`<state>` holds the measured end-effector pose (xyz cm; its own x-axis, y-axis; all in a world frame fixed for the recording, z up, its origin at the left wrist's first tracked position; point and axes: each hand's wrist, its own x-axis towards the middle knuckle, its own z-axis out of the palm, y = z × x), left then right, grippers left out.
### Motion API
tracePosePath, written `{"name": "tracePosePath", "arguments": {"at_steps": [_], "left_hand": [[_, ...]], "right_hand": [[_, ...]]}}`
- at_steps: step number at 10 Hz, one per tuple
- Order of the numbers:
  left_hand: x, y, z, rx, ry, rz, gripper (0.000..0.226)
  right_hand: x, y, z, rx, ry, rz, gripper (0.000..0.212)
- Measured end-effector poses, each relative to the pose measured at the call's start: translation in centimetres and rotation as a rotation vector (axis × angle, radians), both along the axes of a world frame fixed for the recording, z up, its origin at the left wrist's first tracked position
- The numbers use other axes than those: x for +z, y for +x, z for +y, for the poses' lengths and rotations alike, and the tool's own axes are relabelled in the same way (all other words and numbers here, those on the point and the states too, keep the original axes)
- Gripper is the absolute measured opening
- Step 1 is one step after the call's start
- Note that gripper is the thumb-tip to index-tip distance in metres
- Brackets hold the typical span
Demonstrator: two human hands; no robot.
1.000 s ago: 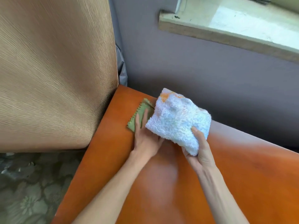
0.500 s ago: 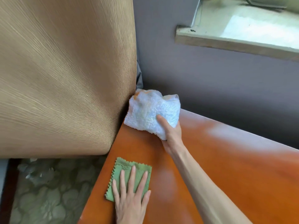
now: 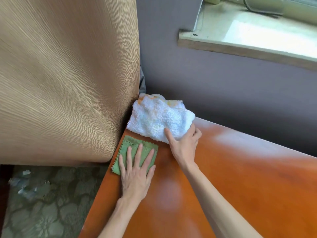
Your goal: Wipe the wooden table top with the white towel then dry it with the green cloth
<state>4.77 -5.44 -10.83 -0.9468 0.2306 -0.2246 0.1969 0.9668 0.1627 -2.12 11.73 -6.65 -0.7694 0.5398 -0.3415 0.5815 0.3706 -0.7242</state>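
Note:
The orange-brown wooden table top (image 3: 231,182) fills the lower right. A fluffy white towel (image 3: 157,117) with faint orange stains lies bunched in the table's far left corner, against the wall. My right hand (image 3: 184,145) grips its near right edge, thumb on top and fingers curled round the side. A small green cloth (image 3: 130,148) with a zigzag edge lies flat near the table's left edge, just in front of the towel. My left hand (image 3: 136,170) presses on it with straight, spread fingers.
A tan ribbed curtain (image 3: 65,79) hangs against the table's left edge and touches the towel. A grey wall (image 3: 223,79) runs along the far edge, with a stone window sill (image 3: 248,47) above. Patterned carpet (image 3: 42,203) lies below left.
My right hand carried the towel from mid-table into the far left corner. My left hand slid the green cloth toward me along the left edge, and it now lies just before the towel.

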Motion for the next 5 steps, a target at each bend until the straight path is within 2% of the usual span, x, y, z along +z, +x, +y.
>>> {"name": "tracePosePath", "arguments": {"at_steps": [1,2,3,4,5], "left_hand": [[-0.4,0.3,0.3,0.006,-0.001,0.036,0.054],[-0.7,0.1,0.3,-0.008,-0.012,0.046,0.054],[-0.7,0.3,0.3,-0.020,-0.017,0.048,0.055],[0.3,-0.2,0.2,-0.064,0.068,0.032,0.059],[1.7,0.1,-0.8,0.132,0.376,0.066,0.060]], "right_hand": [[-0.3,0.9,0.4,0.018,0.106,0.103,0.093],[-0.7,2.4,0.6,0.070,0.182,0.239,0.072],[-1.1,5.2,0.5,0.240,0.242,0.242,0.061],[-1.0,8.6,1.4,0.285,0.258,0.208,0.060],[-0.3,14.4,2.9,0.226,0.217,0.189,0.057]]}}
